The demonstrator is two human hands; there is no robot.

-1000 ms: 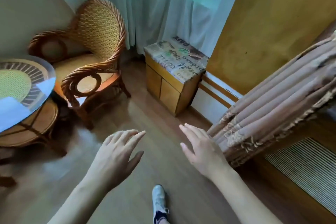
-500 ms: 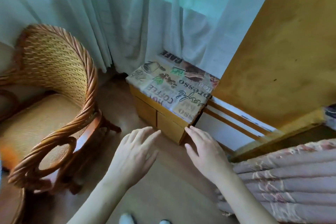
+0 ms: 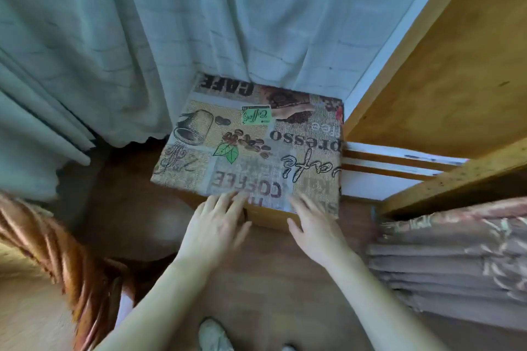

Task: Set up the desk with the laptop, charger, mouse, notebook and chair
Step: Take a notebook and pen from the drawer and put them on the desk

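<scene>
Nearest, at the bottom edge, a pale shoe [image 3: 214, 336] on the wooden floor [image 3: 271, 288]. Wicker chair [image 3: 61, 259] at lower left, only its twisted arm in view, blurred. Folded patterned curtain [image 3: 456, 259] bunched at lower right. Both forearms reach forward over the floor. Left hand [image 3: 214, 229] flat, grip apart, fingers spread and holding nothing, fingertips at the near edge of the low wooden cabinet [image 3: 271, 218]. Right hand [image 3: 316, 229] likewise apart and empty, fingertips blurred at the same edge. The cabinet's top carries a coffee-print cloth [image 3: 251, 145]. Behind it, sheer curtains [image 3: 171, 37]; to the right, a yellow wooden panel [image 3: 456, 80]. Laptop, charger, mouse, notebook: none visible.
</scene>
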